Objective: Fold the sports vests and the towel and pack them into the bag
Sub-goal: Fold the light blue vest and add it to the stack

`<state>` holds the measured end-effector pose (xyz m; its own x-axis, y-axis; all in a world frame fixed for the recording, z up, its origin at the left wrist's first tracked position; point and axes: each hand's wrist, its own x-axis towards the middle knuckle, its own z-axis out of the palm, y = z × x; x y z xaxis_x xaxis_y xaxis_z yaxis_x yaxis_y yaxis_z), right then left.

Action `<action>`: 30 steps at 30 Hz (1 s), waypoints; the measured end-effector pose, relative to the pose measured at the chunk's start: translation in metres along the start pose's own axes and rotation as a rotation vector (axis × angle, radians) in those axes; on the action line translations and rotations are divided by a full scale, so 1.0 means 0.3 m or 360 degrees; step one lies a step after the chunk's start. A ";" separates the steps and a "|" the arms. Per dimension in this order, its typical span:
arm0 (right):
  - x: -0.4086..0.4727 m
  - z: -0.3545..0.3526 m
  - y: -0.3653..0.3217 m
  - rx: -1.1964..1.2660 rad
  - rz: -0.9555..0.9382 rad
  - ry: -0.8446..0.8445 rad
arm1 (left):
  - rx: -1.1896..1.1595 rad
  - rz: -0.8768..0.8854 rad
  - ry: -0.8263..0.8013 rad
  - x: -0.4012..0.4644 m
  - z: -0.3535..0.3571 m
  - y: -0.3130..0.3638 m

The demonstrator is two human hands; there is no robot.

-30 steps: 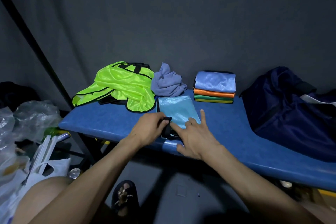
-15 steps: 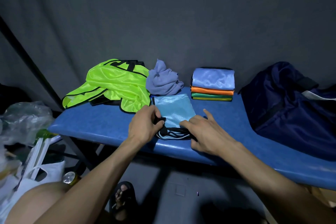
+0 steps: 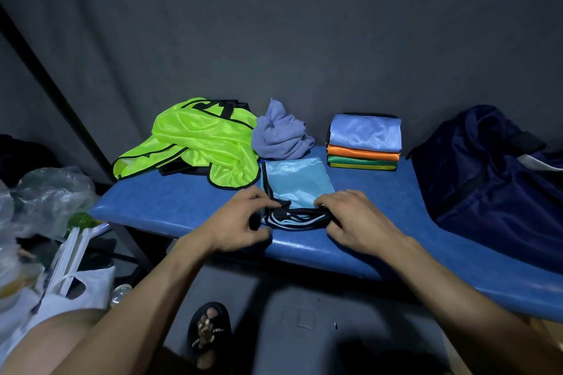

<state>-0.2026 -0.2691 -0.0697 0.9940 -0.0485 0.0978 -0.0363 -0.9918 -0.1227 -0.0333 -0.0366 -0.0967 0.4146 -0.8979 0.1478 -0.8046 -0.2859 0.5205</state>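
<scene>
A light blue vest [image 3: 297,182] with black trim lies partly folded on the blue bench [image 3: 182,207]. My left hand [image 3: 240,219] pinches its near left edge, and my right hand [image 3: 355,219] grips its bunched near right edge. Behind it sit crumpled neon green vests [image 3: 201,140] and a bunched grey-purple towel [image 3: 281,135]. A stack of folded vests [image 3: 364,143] stands at the back, blue on top, then orange, green and yellow. The navy bag [image 3: 487,173] rests on the bench at the right.
A dark wall runs behind the bench. Plastic bags [image 3: 45,192] and clutter fill the floor at the left. My sandalled foot [image 3: 208,332] is on the floor below the bench edge.
My hands drew apart along the vest's near edge, the right one curling round the bunched black-trimmed fabric. The camera moved closer and lower.
</scene>
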 end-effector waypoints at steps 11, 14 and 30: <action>-0.038 0.000 0.074 0.0282 -0.0027 -0.0012 | 0.0323 -0.0027 0.0249 0.012 0.049 0.018; -0.035 0.024 0.067 0.0324 0.0003 0.0084 | 0.0155 -0.0173 0.0354 0.030 0.056 0.031; -0.055 -0.044 0.053 0.0760 0.0151 -0.0011 | 0.0083 0.0168 0.0131 -0.027 0.027 0.016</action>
<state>-0.2209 -0.2857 -0.0603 0.9894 -0.1335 0.0577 -0.0771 -0.8177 -0.5705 -0.0440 -0.0335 -0.1021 0.3581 -0.8941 0.2691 -0.8657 -0.2100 0.4543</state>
